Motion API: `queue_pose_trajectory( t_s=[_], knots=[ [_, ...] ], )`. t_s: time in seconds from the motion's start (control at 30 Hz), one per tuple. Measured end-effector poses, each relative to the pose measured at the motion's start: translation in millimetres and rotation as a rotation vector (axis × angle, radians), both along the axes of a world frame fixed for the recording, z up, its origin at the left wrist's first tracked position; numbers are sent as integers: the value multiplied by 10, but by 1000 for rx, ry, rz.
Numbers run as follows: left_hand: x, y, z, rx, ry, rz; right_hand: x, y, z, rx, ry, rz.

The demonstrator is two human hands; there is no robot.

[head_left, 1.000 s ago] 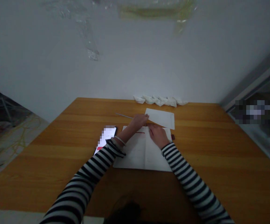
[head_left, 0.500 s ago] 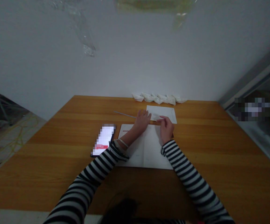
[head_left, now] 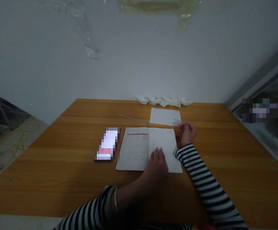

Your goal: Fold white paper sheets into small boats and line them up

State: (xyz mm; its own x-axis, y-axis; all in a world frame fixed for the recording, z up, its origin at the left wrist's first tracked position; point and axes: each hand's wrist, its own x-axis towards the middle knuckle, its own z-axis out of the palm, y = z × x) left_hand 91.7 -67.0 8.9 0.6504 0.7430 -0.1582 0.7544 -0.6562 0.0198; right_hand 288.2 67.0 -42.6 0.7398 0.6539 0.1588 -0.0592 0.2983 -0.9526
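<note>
An open notebook [head_left: 132,153] lies flat on the table, with pale pages and a red line across the top of the left one. My left hand [head_left: 156,164] rests palm down on the lower part of its right page, by the fold, fingers stretched out. Just past the notebook's upper right corner is my right hand [head_left: 188,131], its fingers loosely bent toward the left, and I see nothing in them. Those fingertips are by the lower right corner of a loose white sheet [head_left: 164,116]; whether they touch it I cannot tell. A thin ribbon [head_left: 131,118] runs from the notebook's top.
A phone [head_left: 108,143] with a lit screen lies left of the notebook. Several white folded bundles [head_left: 164,101] stand in a row along the wall [head_left: 139,64]. The wooden table [head_left: 64,153] ends at the wall. A small dark piece [head_left: 177,138] shows at the notebook's right edge.
My left hand has come from the notebook's top edge down to its right page near the fold. My right hand has shifted right, off the page.
</note>
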Motion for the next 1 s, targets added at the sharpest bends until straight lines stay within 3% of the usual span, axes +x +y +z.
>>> queue_pose_trajectory(
  t_s=[0.2, 0.37, 0.7, 0.87, 1.0],
  knots=[
    [-32, 15, 103, -36, 37, -10, 68, 17, 4, 9, -8, -49],
    [-133, -43, 31, 75, 21, -38, 70, 21, -2, -5, -21, -51],
    [-199, -71, -31, 75, -29, -39, 56, 18, -18, -29, -49, -21],
    [-245, -85, 28, 20, -34, -43, 36, -2, -1, -34, -89, 30],
    [-322, -87, 136, 52, -219, 4, 24, 0, 11, -27, -118, 40]
  ],
)
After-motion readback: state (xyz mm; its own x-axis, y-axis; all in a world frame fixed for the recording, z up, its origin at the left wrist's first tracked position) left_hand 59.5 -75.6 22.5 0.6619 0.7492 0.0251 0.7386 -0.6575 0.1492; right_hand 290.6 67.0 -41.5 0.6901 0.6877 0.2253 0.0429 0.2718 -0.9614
